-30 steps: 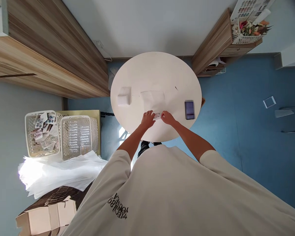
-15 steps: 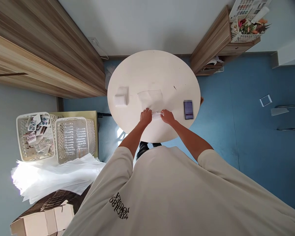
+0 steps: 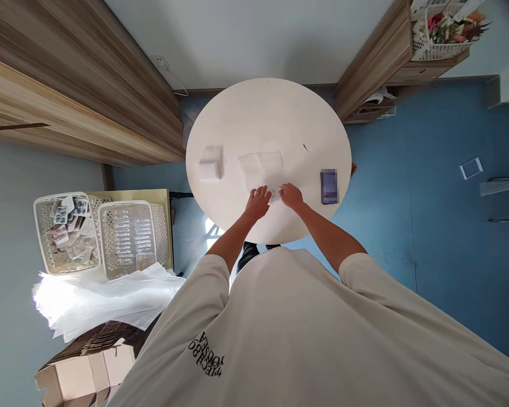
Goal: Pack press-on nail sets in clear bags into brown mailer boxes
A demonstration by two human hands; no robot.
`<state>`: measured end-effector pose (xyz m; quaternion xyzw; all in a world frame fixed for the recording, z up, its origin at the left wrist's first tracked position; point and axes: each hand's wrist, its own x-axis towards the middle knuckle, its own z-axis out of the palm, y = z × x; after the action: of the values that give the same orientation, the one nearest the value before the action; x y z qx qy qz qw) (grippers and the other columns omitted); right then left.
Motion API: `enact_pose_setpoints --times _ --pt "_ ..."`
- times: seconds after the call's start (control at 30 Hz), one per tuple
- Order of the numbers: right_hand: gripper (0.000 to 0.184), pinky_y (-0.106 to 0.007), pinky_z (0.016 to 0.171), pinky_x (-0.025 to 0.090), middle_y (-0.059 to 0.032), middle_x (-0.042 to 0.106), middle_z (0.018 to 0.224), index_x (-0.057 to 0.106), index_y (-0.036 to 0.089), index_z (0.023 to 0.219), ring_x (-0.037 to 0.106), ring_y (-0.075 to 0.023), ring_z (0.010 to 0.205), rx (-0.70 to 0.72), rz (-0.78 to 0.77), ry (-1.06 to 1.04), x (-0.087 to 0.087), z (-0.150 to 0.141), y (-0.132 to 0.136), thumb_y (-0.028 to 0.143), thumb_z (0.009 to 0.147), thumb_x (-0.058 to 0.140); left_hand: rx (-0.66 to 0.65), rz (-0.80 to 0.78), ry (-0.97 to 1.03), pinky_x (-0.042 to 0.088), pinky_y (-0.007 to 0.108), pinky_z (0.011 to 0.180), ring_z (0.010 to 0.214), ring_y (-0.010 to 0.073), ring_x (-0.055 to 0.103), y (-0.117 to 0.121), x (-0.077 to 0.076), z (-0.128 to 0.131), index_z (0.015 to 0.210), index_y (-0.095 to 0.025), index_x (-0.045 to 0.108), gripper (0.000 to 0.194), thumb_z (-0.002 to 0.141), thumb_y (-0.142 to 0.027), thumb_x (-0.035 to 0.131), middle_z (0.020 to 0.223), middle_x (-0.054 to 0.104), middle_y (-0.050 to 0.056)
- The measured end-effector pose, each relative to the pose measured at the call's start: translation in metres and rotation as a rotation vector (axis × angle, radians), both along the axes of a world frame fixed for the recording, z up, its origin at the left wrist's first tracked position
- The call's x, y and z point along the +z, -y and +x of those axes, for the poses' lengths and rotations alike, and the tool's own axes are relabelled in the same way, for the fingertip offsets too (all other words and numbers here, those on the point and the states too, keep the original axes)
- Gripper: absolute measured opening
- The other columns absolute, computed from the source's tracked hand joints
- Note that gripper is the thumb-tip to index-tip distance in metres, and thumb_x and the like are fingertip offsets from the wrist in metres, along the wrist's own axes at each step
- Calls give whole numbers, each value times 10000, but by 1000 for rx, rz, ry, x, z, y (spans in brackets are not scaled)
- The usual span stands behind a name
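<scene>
a person in a white short-sleeved t-shirt (image 3: 288,328) works with both bare hands at a round, pale tabletop (image 3: 271,110). the small pale item (image 3: 274,195) lies between the two hands, near the tabletop's close edge; it is too small and blurred to identify. the left hand (image 3: 258,202), with a ring on one finger, is palm down with its fingers bent at the item's left end; whether it grips or only presses cannot be told. the right hand (image 3: 291,196) has thumb and fingertips drawn together, pinching the item's right end. just beyond the hands, a thin white sheet (image 3: 263,168) lies flat and slightly creased. to its left sits a small stack of white pieces (image 3: 210,169), and at the right side of the tabletop lies a dark rectangular device (image 3: 330,187), its face blurred out. at the person's left, a white basket of small printed cards and packets (image 3: 46,249) stands beside a second white basket (image 3: 160,232) holding clear plastic pieces (image 3: 131,234). nearer the person are a spread of white sheets (image 3: 110,299), bright with light at one end, and some brown cardboard (image 3: 80,376). at upper right, a basket of dried-looking flowers (image 3: 424,52) rests on a wooden cabinet (image 3: 382,62), above a blue floor (image 3: 377,192).
</scene>
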<state>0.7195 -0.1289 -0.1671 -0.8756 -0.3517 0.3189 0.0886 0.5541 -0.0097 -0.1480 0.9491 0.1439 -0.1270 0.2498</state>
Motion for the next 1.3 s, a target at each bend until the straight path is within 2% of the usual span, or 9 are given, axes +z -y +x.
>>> enact_pose_setpoints --times 0.1,0.23,0.4,0.53,0.63,0.77,1.03,1.2,1.3 --pt "278 -396 859 511 -136 698 1201 678 220 1163 660 -267 972 -14 -11 -23 3 0 0 273 1076 420 20 20 -38 278 594 1271 1584 376 359 1 -4 1 1539 -216 458 636 921 -216 608 1708 382 189" --pt "387 -440 980 497 -162 670 1335 567 193 1407 641 -306 1143 -7 49 -16 13 -5 4 252 1046 439 36 25 -38 315 578 1243 1544 381 419 -1 -9 5 1517 -193 458 622 910 -186 596 1665 440 209" --pt "499 -532 1185 330 -189 550 1515 557 181 1477 437 -360 1437 146 195 215 29 -21 20 157 996 429 32 31 -43 332 546 1224 1489 373 479 -5 -10 6 1468 -200 504 602 879 -165 621 1612 508 181" --pt "525 -544 1202 290 -166 591 1466 662 205 1398 468 -358 1392 388 188 167 32 -33 31 75 925 475 48 0 -57 333 541 1217 1459 362 512 -8 -7 2 1439 -221 529 585 869 -183 651 1577 547 158" --pt "539 -536 1210 273 -149 589 1509 666 214 1411 467 -348 1409 475 193 133 27 -38 35 74 919 495 40 -40 -63 325 538 1218 1449 350 522 -9 -5 -4 1429 -240 536 584 860 -192 661 1552 574 142" --pt "506 -512 1205 262 -131 611 1504 657 223 1410 472 -331 1422 510 194 121 21 -45 36 103 951 484 54 -76 -72 329 520 1203 1404 327 561 -9 -4 -13 1384 -250 553 557 843 -200 678 1495 625 121" --pt "489 -486 1190 271 -160 644 1425 656 203 1391 512 -344 1363 482 138 128 25 -51 25 87 947 489 87 -103 -113 319 508 1218 1328 288 621 -8 0 -17 1369 -265 559 530 853 -221 671 1415 680 92" --pt "430 -488 1182 284 -178 657 1367 689 180 1330 531 -360 1319 480 165 118 26 -48 16 132 924 556 50 3 -36 279 546 1262 1513 354 441 -8 2 -21 1369 -250 611 509 868 -275 695 1590 523 136" --pt "380 -481 1153 316 -179 674 1322 710 170 1289 557 -359 1266 479 151 119 28 -44 10 170 935 572 66 37 -41 311 538 1238 1410 340 544 -9 4 -22 1347 -253 641 436 915 -202 599 1456 617 135"
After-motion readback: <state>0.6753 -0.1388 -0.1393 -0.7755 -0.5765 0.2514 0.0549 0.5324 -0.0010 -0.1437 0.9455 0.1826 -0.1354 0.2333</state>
